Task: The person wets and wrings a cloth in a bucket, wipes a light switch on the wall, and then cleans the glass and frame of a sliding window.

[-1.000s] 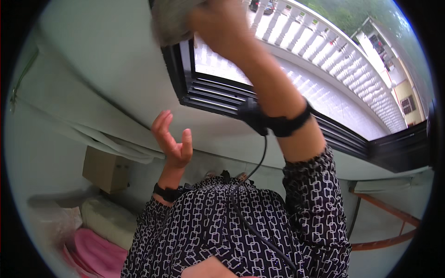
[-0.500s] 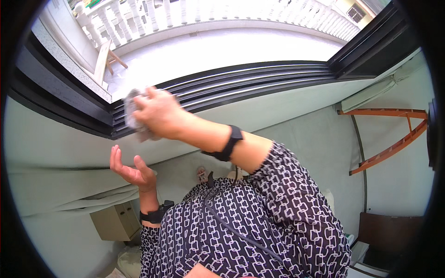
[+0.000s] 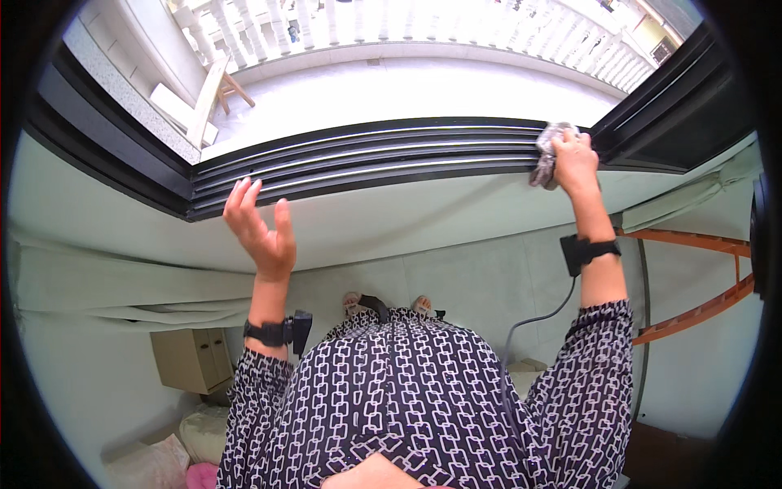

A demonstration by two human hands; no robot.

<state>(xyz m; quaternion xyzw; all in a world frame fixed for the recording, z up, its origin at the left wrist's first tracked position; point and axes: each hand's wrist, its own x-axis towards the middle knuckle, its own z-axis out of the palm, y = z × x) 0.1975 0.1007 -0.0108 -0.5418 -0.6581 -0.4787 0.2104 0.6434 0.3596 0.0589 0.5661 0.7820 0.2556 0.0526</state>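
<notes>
My right hand (image 3: 575, 163) is closed on a crumpled grey cleaning cloth (image 3: 544, 163), which lies against the right end of the black sliding window track (image 3: 391, 156). The track has several parallel metal rails and runs across the whole opening. At the left, my left hand (image 3: 262, 232) is raised with its fingers apart and nothing in it, close to the near edge of the track. Black bands with small boxes are strapped round both wrists, and a cable runs from the right one.
Black window frames (image 3: 106, 134) flank the opening. Beyond it are a balcony with a white balustrade (image 3: 350, 24) and a wooden stool (image 3: 213, 94). Inside, an orange ladder (image 3: 700, 314) leans at the right; a curtain (image 3: 122, 281) and a small cabinet (image 3: 191, 359) are at the left.
My right hand has carried the cloth from the left end of the track to its right end. My left hand has risen toward the track. The view has shifted slightly.
</notes>
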